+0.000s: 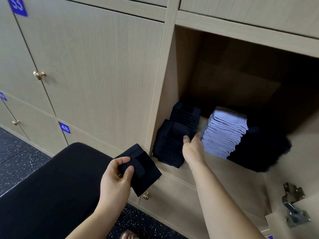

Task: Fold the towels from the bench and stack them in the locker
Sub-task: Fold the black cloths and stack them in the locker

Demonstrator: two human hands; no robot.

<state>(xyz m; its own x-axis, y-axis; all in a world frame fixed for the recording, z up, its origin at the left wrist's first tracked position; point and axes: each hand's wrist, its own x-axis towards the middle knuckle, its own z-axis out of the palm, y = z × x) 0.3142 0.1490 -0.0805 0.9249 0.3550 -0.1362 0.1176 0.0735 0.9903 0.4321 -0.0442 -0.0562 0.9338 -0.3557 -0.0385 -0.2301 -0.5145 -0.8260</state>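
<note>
While left hand [115,176] pinches a folded towel [141,169] beside the bench [51,187] end, right hand [192,145] grips the dark stack [170,147] in the locker [224,171], thumb on top. Risk: tall stack, so off-centre placement could topple it.

A changing room: a wall of pale wood locker doors [96,69] with blue number plates [64,128] and brass knobs [39,75], a black padded bench [51,187] just before them on a dark speckled floor [15,152], and stacks of folded towels [222,135] at the front edge of the open locker [215,171].
</note>
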